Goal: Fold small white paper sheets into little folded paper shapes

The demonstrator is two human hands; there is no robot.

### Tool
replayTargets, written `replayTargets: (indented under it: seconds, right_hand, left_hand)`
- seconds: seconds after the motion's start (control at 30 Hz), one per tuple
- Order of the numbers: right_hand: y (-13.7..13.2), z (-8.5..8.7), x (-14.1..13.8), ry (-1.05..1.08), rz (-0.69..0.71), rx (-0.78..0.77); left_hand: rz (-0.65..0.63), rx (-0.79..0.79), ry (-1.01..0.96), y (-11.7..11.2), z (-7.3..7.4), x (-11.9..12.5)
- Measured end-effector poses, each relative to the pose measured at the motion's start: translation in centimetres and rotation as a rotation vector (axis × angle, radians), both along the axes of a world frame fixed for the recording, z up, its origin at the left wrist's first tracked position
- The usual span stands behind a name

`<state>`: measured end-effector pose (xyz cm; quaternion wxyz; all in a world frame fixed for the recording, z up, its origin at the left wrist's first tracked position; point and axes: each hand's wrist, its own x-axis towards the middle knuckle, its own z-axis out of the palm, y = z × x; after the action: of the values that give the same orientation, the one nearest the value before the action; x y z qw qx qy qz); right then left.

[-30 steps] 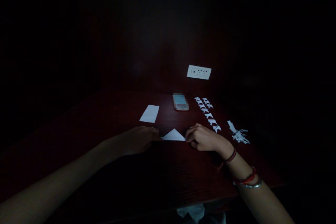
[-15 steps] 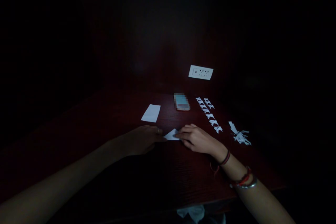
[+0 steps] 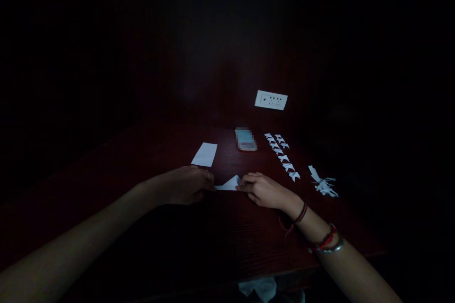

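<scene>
A piece of white paper [image 3: 230, 183] lies on the dark red table, folded to a triangular peak at its right with a thin strip running out to the left. My left hand [image 3: 190, 184], with a ring on one finger, has its fingertips closed on the strip's left end. At the peak's right side, my right hand [image 3: 263, 190] pinches the paper between thumb and fingers. Part of the paper is hidden under my fingers. Just beyond my left hand lies a flat white sheet [image 3: 204, 154].
Small folded paper pieces [image 3: 282, 157] lie in two rows at the right, with a heap of paper scraps [image 3: 324, 185] nearer me. A phone-like object [image 3: 246, 139], its surface pixelated, rests at the back. A white socket plate [image 3: 271, 100] is on the wall.
My left hand has moved left and slightly up, and more of the thin paper strip now shows between my hands. My right hand stays at the folded peak.
</scene>
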<state>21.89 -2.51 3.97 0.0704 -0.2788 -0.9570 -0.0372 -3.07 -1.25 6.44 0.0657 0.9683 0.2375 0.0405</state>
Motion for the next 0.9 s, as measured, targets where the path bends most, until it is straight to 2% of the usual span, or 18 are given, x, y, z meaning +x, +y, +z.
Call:
replayTargets:
  seconds: [0.23,0.5,0.67,0.9]
  right_hand:
    - [0.2,-0.2,0.3,0.030,-0.006,-0.016]
    - [0.2,-0.2,0.3,0.057,0.003,-0.040]
    - [0.2,-0.2,0.2,0.056,-0.004,-0.043]
    - [0.3,-0.3,0.1,0.131,-0.007,-0.087]
  left_hand:
    - [0.088,0.052,0.033,1.0,-0.1,-1.1]
    - [-0.018,0.097,0.013,0.5,-0.6,0.0]
    - [-0.014,0.052,-0.002,0.7,-0.3,-0.3]
    - [0.009,0.026,-0.051,0.7,-0.8,-0.1]
